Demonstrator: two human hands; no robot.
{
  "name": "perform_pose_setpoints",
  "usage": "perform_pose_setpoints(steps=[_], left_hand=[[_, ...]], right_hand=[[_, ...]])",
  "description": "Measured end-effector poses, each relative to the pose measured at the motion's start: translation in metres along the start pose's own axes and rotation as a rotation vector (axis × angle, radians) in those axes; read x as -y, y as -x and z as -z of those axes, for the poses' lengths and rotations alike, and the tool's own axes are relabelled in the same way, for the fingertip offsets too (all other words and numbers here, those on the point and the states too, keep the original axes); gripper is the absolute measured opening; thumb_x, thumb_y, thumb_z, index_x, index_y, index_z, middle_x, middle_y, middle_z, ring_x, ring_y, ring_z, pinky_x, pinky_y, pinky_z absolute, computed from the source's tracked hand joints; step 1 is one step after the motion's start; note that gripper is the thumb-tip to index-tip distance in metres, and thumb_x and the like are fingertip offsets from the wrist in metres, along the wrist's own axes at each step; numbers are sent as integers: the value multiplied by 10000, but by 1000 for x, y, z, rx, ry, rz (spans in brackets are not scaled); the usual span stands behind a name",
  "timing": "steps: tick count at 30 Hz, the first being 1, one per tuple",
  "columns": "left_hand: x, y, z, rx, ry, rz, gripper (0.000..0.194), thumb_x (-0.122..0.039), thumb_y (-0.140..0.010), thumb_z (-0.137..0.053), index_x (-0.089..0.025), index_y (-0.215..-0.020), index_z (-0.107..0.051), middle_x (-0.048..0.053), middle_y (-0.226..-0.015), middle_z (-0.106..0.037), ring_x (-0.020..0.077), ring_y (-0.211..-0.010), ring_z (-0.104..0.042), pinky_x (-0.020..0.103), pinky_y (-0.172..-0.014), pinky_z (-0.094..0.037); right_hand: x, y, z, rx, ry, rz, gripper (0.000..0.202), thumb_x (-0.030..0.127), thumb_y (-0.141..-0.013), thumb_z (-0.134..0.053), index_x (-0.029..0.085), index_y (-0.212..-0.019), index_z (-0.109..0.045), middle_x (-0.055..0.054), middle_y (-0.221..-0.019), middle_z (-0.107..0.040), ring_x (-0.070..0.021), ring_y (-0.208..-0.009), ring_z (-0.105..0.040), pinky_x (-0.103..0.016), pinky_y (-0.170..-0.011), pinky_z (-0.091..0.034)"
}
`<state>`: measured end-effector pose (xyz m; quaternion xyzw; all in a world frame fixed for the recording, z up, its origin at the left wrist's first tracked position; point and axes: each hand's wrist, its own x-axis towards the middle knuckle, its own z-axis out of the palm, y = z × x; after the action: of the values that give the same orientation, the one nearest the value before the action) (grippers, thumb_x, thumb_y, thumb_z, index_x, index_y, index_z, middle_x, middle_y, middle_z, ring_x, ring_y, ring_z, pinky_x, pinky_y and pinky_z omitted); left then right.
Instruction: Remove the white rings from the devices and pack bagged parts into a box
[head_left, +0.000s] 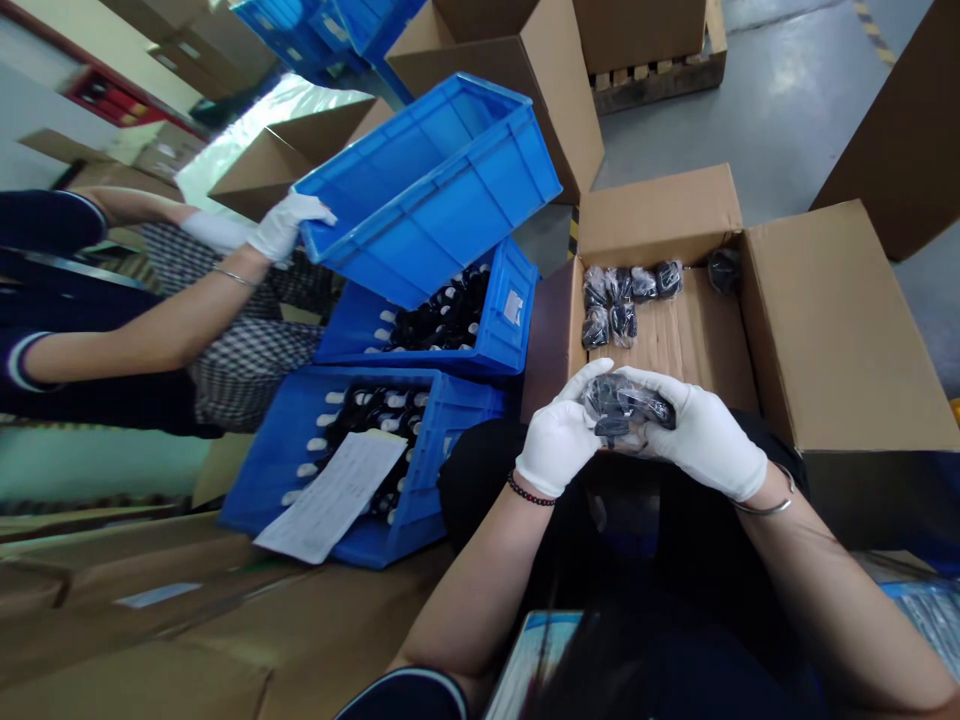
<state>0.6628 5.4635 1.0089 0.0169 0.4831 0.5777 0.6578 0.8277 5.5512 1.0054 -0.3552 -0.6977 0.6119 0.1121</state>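
Note:
Both of my hands wear white gloves and hold black parts wrapped in clear plastic above my lap. My left hand grips their left side, and my right hand closes around the right side. The exact kind of part does not show through the wrapping. Just beyond my hands is an open cardboard box. Several similar wrapped black parts sit in rows at its far left, and a single one lies in its far right corner.
Left of me stand two blue crates with black and white parts; a paper sheet lies on the nearer one. A co-worker's gloved hand holds a tilted blue crate. A tall carton stands behind.

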Motion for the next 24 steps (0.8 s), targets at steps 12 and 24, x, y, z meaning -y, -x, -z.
perform_pose_setpoints(steps=[12, 24], left_hand=[[1, -2, 1, -14, 54, -30, 367, -162, -783, -569, -174, -1136, -669, 73, -1046, -724, 220, -976, -679, 369, -897, -538], [2, -3, 3, 20, 65, -31, 302, -174, -779, -602, -176, -1070, -684, 66, -1010, -725, 210, -941, -685, 331, -840, -565]], right_hand=[[3, 3, 0, -29, -42, 66, 571, 201, -761, -674, 250, -1323, -592, -8, -1186, -701, -195, -1042, -685, -314, -965, -541], [3, 3, 0, -32, -16, 97, 540, 237, -760, -698, 296, -1289, -613, 11, -1181, -701, -202, -1019, -693, -338, -948, -556]])
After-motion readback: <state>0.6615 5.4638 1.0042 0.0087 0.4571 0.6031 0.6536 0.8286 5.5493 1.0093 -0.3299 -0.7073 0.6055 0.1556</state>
